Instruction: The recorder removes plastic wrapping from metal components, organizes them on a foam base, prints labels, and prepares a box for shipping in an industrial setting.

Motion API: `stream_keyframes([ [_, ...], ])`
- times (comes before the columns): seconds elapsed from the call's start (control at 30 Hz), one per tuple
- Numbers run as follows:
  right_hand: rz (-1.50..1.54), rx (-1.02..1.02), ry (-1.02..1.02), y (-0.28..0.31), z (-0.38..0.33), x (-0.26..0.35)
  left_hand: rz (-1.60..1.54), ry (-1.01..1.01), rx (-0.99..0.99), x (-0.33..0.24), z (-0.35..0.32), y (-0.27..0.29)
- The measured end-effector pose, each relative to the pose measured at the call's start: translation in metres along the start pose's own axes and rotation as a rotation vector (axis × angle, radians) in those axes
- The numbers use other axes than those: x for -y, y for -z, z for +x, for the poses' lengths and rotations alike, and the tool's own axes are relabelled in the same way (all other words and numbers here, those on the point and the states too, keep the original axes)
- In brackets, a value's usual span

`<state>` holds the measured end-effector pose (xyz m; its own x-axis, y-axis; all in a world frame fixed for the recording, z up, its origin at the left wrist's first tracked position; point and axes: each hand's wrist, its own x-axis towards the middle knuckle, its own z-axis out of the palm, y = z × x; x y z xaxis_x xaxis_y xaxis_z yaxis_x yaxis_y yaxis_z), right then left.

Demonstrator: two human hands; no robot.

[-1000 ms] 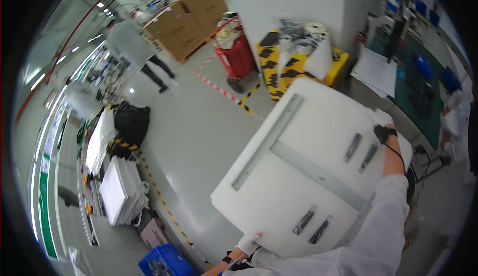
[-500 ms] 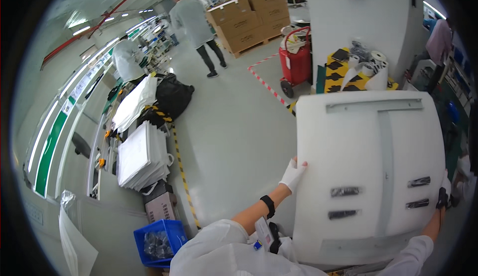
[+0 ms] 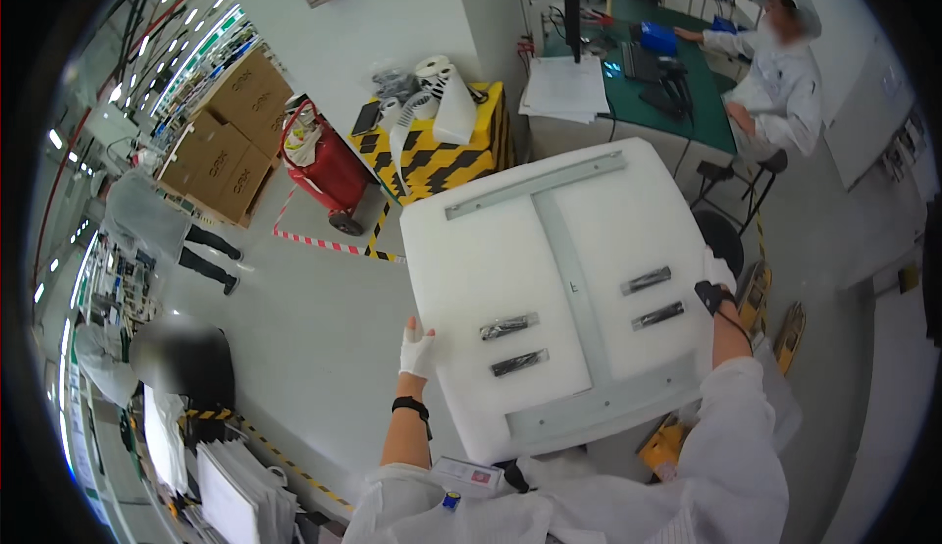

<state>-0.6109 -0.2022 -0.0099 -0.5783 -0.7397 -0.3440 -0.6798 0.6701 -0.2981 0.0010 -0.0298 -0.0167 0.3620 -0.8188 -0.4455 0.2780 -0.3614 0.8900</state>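
Note:
A large white foam block [image 3: 491,269] is in front of my body, with grey metal rails set into its top. Several small black plastic-wrapped pieces [image 3: 519,362] lie in its slots. My left hand [image 3: 417,350], in a white fingertip-less glove, bears against the block's left edge, thumb and a finger apart. At the right edge is my right hand [image 3: 718,274], gloved too, with a black device [image 3: 714,297] strapped at the wrist; its fingers are partly hidden. The block is held between both hands; its underside cannot be seen.
Beyond the block stands a yellow-and-black striped box [image 3: 442,156] bearing label rolls. A red wheeled extinguisher [image 3: 329,166] is left of it. One person [image 3: 785,83] sits at a green desk [image 3: 702,103]. Yellow metal forks [image 3: 788,338] lie low at right; cartons [image 3: 221,156] stand far left.
My view has swung to the right, bringing the desk and seated person into sight. The foam block has turned with me and now lies nearer the picture's middle, between both hands.

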Motion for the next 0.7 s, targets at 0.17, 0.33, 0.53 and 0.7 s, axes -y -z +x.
stream_keyframes([
  [0.17, -0.035, 0.050, 0.037, -0.022, -0.005, 0.066, -0.021, 0.338, -0.013, 0.192, -0.043, 0.117],
  [0.33, -0.015, -0.044, -0.064, -0.009, 0.004, 0.032, 0.049, 0.224, -0.021, 0.074, -0.065, 0.039],
  [0.53, -0.010, -0.136, -0.100, -0.016, -0.029, 0.072, 0.230, 0.211, 0.052, -0.022, -0.001, 0.053],
  [0.7, -0.286, -0.356, 0.904, -0.003, -0.059, 0.209, 0.314, 0.124, 0.060, 0.059, 0.031, 0.096],
])
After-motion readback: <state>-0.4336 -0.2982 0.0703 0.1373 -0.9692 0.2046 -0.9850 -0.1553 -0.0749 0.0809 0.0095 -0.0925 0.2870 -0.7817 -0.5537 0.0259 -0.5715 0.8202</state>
